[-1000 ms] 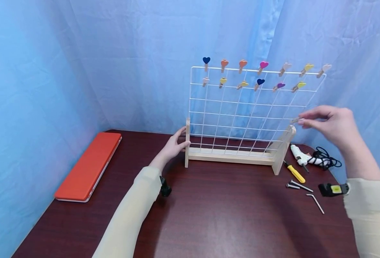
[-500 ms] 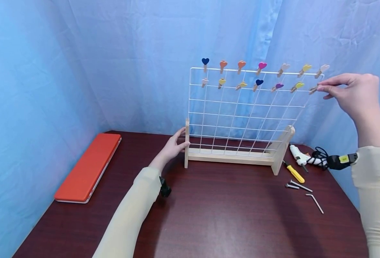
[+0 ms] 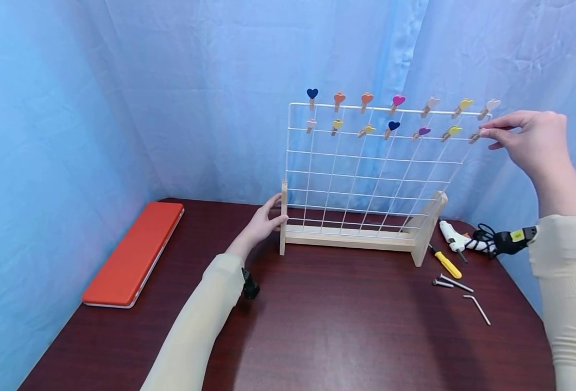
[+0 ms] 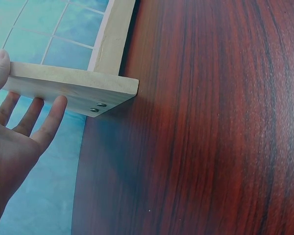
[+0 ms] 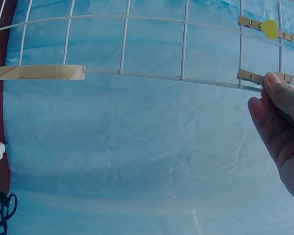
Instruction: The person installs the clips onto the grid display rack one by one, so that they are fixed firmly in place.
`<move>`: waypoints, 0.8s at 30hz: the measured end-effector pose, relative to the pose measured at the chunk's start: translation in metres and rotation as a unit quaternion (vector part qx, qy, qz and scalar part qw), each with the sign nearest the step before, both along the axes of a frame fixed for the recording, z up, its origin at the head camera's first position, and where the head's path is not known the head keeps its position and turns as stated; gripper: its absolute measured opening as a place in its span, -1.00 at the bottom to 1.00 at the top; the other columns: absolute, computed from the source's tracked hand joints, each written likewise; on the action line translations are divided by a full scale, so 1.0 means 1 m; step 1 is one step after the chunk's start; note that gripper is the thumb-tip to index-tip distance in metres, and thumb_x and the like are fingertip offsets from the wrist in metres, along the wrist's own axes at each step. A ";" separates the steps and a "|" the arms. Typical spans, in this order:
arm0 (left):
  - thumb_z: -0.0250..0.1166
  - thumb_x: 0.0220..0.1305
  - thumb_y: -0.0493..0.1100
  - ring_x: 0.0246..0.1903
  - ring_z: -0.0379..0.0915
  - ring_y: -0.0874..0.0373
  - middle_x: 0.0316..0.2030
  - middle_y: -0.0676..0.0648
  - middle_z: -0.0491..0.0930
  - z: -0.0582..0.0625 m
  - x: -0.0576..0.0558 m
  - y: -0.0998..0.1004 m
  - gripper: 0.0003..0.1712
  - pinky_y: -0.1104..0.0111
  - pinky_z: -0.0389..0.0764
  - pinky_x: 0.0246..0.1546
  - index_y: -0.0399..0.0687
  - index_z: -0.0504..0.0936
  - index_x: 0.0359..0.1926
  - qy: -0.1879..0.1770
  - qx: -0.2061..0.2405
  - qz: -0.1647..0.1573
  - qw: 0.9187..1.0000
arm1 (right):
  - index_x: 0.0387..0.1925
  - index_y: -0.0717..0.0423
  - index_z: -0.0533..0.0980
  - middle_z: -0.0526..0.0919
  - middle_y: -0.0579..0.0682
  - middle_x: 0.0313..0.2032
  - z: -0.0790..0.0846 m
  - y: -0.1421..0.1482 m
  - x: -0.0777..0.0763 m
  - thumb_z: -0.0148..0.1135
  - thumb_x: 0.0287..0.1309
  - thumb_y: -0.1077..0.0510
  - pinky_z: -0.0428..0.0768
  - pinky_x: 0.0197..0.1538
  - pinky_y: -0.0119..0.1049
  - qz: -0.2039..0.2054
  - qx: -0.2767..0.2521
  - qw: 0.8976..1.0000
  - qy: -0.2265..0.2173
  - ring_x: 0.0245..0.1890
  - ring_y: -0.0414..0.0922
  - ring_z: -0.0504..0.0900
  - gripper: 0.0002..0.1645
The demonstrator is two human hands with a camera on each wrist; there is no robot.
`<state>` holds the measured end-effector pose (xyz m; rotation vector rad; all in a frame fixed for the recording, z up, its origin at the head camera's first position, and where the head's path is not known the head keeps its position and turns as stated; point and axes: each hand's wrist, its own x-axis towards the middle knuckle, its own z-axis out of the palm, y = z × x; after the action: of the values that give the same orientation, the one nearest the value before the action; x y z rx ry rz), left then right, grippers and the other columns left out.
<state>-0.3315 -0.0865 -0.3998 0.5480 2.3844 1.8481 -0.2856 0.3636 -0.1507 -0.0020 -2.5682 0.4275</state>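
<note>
A white wire grid (image 3: 366, 160) stands upright in a wooden stand (image 3: 351, 239). Heart-topped wooden clothespins line its top wire, among them a pink one (image 3: 398, 101). A second row below includes a dark blue one (image 3: 393, 126). At this row's right end, my right hand (image 3: 532, 138) pinches another clothespin (image 3: 474, 137) between thumb and forefinger; its heart is hidden. In the right wrist view that clothespin (image 5: 250, 76) sits at the grid's side wire. My left hand (image 3: 261, 222) holds the stand's left side panel (image 4: 78, 88), thumb at its edge, fingertips on the outer face.
Right of the stand lie a white glue gun (image 3: 453, 236) with a black cord, a yellow-handled screwdriver (image 3: 448, 265), bolts (image 3: 456, 282) and a hex key (image 3: 477, 309). A flat red case (image 3: 133, 252) lies left on the dark table (image 3: 337, 326). Blue curtain (image 3: 210, 98) hangs behind.
My right hand has risen with the clothespin from beside the stand's right panel to the second row's right end, then stayed nearly still. My left hand has kept its place.
</note>
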 end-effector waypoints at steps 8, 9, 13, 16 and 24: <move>0.13 0.23 -0.17 0.15 0.22 -0.13 0.30 -0.18 0.05 0.016 0.013 0.000 -0.23 0.05 0.53 -0.13 0.04 -0.05 0.37 0.002 0.002 -0.016 1.000 | -0.01 0.13 0.51 0.51 0.25 -0.02 -0.002 0.000 -0.001 0.05 0.12 -0.08 0.45 -0.12 0.07 0.009 0.010 1.000 -0.004 -0.67 -0.75 0.19 -0.51; 0.12 0.23 -0.18 0.14 0.23 -0.13 0.30 -0.18 0.06 0.016 0.013 0.000 -0.23 0.05 0.53 -0.14 0.04 -0.05 0.37 0.003 0.002 -0.017 1.000 | 0.00 0.13 0.50 0.50 0.25 -0.01 -0.002 0.000 -0.001 0.04 0.13 -0.09 0.43 -0.10 0.08 0.008 0.006 1.000 -0.005 -0.67 -0.75 0.19 -0.50; 0.12 0.23 -0.20 0.12 0.25 -0.13 0.30 -0.18 0.06 0.016 0.012 0.000 -0.23 0.04 0.53 -0.14 0.03 -0.06 0.37 0.002 0.004 -0.017 1.000 | 0.04 0.11 0.47 0.47 0.24 0.04 0.000 0.001 -0.001 0.00 0.15 -0.11 0.41 -0.06 0.10 0.002 -0.001 1.000 -0.007 -0.66 -0.76 0.17 -0.48; 0.12 0.23 -0.19 0.14 0.23 -0.12 0.30 -0.17 0.06 0.015 0.012 0.000 -0.23 0.04 0.53 -0.13 0.05 -0.06 0.37 -0.002 0.004 -0.014 1.000 | 0.05 0.10 0.47 0.47 0.25 0.04 0.001 0.001 -0.001 0.00 0.14 -0.11 0.40 -0.03 0.11 0.005 -0.005 1.000 -0.011 -0.66 -0.76 0.18 -0.47; 0.13 0.22 -0.15 0.15 0.22 -0.10 0.30 -0.15 0.07 0.015 0.012 0.000 -0.22 0.08 0.54 -0.13 0.08 -0.06 0.37 -0.003 0.002 -0.013 1.000 | 0.03 0.09 0.48 0.48 0.26 0.03 0.000 0.000 -0.003 0.04 0.11 -0.13 0.40 -0.03 0.11 0.015 -0.011 1.000 -0.020 -0.66 -0.75 0.22 -0.46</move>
<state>-0.3196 -0.0861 -0.3850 0.5717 2.3577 1.8426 -0.2885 0.3636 -0.1504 0.0193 -2.6061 0.4714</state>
